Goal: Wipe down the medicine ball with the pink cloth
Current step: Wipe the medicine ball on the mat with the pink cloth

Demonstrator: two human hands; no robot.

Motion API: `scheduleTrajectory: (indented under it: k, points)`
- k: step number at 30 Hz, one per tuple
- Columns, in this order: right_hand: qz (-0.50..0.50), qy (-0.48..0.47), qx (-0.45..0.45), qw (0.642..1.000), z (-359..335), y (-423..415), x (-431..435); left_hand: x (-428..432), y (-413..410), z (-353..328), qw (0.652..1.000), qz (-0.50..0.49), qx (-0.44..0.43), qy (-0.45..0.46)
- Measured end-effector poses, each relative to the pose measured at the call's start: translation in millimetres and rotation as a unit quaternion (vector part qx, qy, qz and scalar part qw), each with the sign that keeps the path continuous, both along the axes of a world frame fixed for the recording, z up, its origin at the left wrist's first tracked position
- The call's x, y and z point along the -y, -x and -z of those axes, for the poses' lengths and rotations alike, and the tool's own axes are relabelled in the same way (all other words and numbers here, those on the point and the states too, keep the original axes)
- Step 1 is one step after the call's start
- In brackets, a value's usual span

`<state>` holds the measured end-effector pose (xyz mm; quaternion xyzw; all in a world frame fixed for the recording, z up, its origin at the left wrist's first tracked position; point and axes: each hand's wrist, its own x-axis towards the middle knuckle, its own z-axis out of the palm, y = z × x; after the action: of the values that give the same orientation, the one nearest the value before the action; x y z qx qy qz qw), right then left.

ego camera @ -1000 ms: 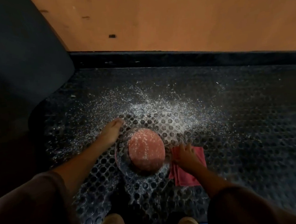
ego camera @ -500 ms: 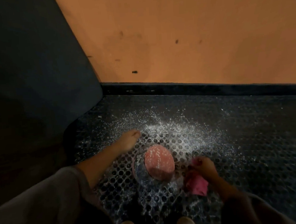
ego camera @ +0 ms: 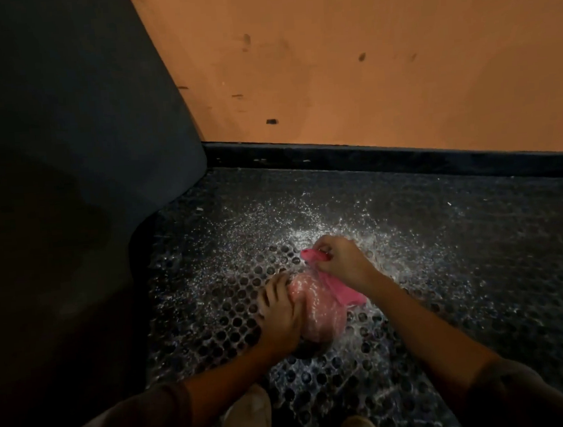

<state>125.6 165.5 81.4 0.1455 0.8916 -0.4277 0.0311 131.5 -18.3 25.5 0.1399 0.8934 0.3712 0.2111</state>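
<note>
Left hand [ego camera: 278, 317] is pressing, fingers straight and spread, against the left flank of the round pink speckled medicine ball [ego camera: 319, 314], which is sitting on the black perforated rubber mat [ego camera: 451, 278]. Crumpled pink cloth [ego camera: 340, 291] is draping over the ball's upper right. Right hand [ego camera: 341, 263] is clutching the cloth's bunched end just beyond the ball. Versus 0.5 s ago: cloth was beside the ball on the mat; left hand was clear of the ball.
</note>
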Motion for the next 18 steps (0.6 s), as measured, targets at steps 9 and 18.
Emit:
scheduleTrajectory:
  k: [9,18]
  points:
    - [-0.015,-0.072,0.027,0.997,-22.3,36.9,-34.0,-17.8,65.0,9.5,0.999,0.01,0.049,-0.009]
    - [-0.049,-0.026,-0.018,0.998,26.9,34.7,-14.5,-25.4,74.7,21.4,0.998,-0.045,0.029,-0.04]
